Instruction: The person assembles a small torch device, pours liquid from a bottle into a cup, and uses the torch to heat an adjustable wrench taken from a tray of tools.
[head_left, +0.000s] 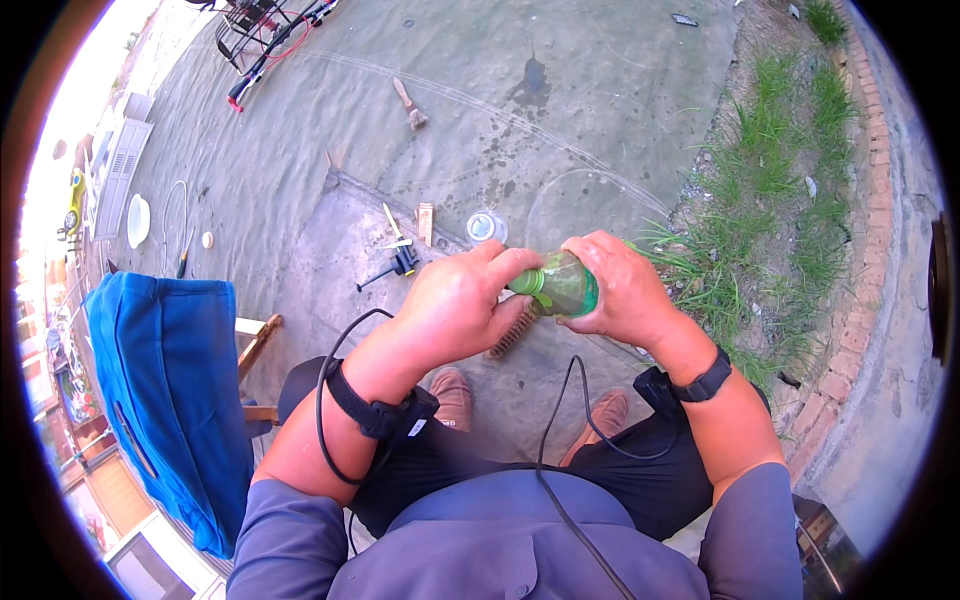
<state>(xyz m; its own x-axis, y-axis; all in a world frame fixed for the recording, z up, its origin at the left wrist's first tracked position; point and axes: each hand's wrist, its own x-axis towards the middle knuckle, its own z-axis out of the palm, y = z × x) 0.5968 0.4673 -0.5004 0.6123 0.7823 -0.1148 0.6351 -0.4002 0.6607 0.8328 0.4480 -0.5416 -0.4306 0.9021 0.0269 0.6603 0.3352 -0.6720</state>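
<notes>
In front of my body, a green see-through plastic bottle (566, 284) is held nearly on its side, with its cap end to the left. My right hand (630, 290) is closed round the bottle's body. The thumb and fingers of my left hand (450, 305) pinch the green cap (527, 282); whether the cap is loose I cannot tell. Green liquid seems to lie in the bottle's base. Just below the bottle, a bristled scrub brush (510, 338) is on the ground, partly covered by my left hand. Beyond my hands stands a clear round container (486, 227).
Past my left hand lie a black tool (403, 262), a small wooden block (425, 224) and a wide paintbrush (411, 106). Blue cloth (170, 400) hangs at the left. Grass (780, 170) and a brick edge (868, 230) run along the right. Cables loop from both wrist straps.
</notes>
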